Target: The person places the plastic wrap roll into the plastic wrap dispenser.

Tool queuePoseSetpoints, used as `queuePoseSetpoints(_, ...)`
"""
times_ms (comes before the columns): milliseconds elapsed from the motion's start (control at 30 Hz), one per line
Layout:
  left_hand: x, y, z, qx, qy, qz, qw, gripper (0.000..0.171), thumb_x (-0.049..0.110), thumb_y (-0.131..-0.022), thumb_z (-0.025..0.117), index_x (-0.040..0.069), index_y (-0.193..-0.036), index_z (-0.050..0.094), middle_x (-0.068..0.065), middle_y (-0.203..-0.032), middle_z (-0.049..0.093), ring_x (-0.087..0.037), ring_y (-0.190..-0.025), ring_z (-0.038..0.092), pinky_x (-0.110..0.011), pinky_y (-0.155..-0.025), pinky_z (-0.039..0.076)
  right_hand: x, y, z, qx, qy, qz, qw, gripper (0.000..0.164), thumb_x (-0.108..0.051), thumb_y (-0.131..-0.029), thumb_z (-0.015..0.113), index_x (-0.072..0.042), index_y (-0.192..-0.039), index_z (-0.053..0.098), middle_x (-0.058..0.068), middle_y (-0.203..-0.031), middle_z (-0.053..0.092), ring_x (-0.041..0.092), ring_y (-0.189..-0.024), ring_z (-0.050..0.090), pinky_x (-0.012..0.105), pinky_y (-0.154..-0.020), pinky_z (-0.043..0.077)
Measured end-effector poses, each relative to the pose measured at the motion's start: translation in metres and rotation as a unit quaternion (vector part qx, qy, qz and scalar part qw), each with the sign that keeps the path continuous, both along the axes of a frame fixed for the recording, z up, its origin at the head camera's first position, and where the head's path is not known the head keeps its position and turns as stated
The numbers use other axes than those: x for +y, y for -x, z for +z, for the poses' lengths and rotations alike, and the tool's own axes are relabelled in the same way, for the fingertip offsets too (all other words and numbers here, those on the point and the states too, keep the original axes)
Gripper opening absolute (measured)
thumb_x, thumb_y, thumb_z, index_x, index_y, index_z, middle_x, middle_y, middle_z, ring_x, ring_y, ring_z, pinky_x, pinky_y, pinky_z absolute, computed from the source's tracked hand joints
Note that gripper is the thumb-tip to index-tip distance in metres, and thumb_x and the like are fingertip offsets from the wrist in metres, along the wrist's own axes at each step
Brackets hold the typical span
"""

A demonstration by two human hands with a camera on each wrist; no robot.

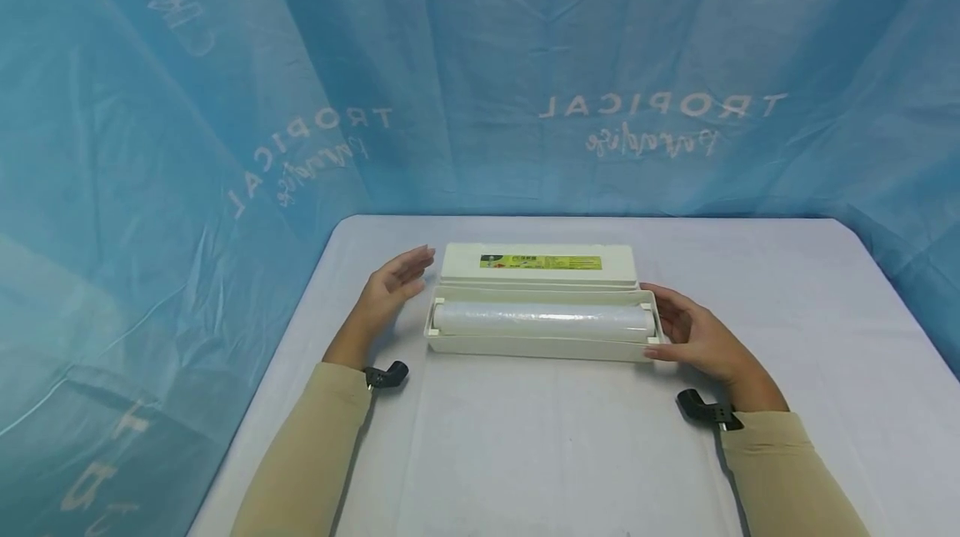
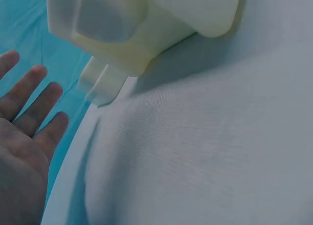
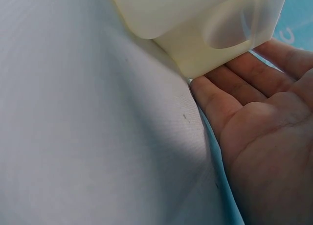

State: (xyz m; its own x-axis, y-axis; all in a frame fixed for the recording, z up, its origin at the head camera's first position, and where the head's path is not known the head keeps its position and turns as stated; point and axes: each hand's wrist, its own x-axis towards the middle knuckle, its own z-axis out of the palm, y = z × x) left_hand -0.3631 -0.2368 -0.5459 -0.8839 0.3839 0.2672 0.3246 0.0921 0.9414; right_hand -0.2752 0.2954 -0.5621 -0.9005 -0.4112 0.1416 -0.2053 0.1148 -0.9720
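Note:
A long white plastic cling film dispenser box [image 1: 540,347] lies on the table with its lid [image 1: 465,262] tipped back. A yellow-green label [image 1: 540,262] marks the lid. Inside sits a roll of clear cling film [image 1: 543,320]. My right hand [image 1: 701,337] grips the box's right end, thumb at the front corner and fingers at the back. In the right wrist view its fingers [image 3: 215,95] touch the end wall; the thumb is out of sight there. Off the left end, my left hand [image 1: 386,295] is held apart from the box, fingers extended.
A white cloth covers the table [image 1: 555,454]. Blue printed curtains [image 1: 480,78] hang behind it and along the left side. Black camera mounts [image 1: 386,375] sit on both wrists.

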Motion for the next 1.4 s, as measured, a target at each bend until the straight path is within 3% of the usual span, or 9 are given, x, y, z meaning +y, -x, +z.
queuePoseSetpoints(267,0.002,0.019,0.001,0.014,0.055,0.037,0.9977,0.059,0.002,-0.101,0.069,0.002,-0.156,0.048,-0.01,-0.161,0.046,-0.026,-0.152,0.034,-0.041,-0.126,0.024,-0.002,0.0,-0.001,-0.007,-0.008,-0.016,1.0,0.101,0.007,-0.077,0.092,-0.004,-0.161,0.037,0.015,-0.163,0.038,0.019,-0.141,0.048,0.026,-0.109,0.046)
queuePoseSetpoints(467,0.007,0.033,0.002,0.001,0.102,0.052,0.9935,0.068,0.01,-0.098,0.077,0.006,-0.159,0.046,-0.008,-0.163,0.042,-0.023,-0.154,0.029,-0.038,-0.127,0.021,-0.002,-0.001,-0.001,-0.015,-0.005,-0.017,1.0,0.102,0.007,-0.077,0.091,-0.004,-0.161,0.036,0.014,-0.163,0.038,0.018,-0.142,0.047,0.026,-0.109,0.045)
queuePoseSetpoints(667,0.01,0.044,-0.004,-0.013,0.144,0.052,0.9882,0.08,0.023,-0.094,0.084,0.01,-0.161,0.043,-0.008,-0.167,0.035,-0.026,-0.156,0.022,-0.045,-0.127,0.018,-0.001,-0.001,-0.003,-0.018,-0.002,-0.017,1.0,0.102,0.008,-0.077,0.091,-0.006,-0.162,0.037,0.012,-0.162,0.039,0.021,-0.141,0.048,0.028,-0.108,0.047)
queuePoseSetpoints(900,0.012,0.055,-0.01,-0.033,0.205,0.065,0.976,0.091,0.049,-0.083,0.09,0.026,-0.16,0.048,-0.002,-0.167,0.035,-0.028,-0.156,0.024,-0.057,-0.125,0.023,0.001,0.001,-0.004,-0.015,-0.004,-0.012,1.0,0.102,0.007,-0.078,0.091,-0.007,-0.162,0.036,0.012,-0.164,0.038,0.021,-0.143,0.047,0.028,-0.109,0.046)
queuePoseSetpoints(1100,0.024,0.07,-0.015,-0.037,0.219,0.054,0.9735,0.102,0.054,-0.074,0.095,0.028,-0.161,0.047,0.0,-0.168,0.033,-0.027,-0.157,0.021,-0.059,-0.125,0.02,0.002,0.001,-0.003,-0.011,0.0,-0.009,1.0,0.101,0.007,-0.078,0.09,-0.006,-0.162,0.035,0.013,-0.164,0.037,0.021,-0.142,0.047,0.028,-0.109,0.046)
queuePoseSetpoints(1400,0.036,0.081,-0.02,-0.021,0.26,0.032,0.9647,0.11,0.056,-0.066,0.099,0.034,-0.161,0.046,0.008,-0.168,0.033,-0.022,-0.157,0.019,-0.057,-0.126,0.015,0.0,0.0,-0.002,-0.013,-0.001,-0.007,1.0,0.103,0.005,-0.078,0.092,-0.006,-0.163,0.035,0.013,-0.163,0.038,0.021,-0.142,0.047,0.029,-0.11,0.046)
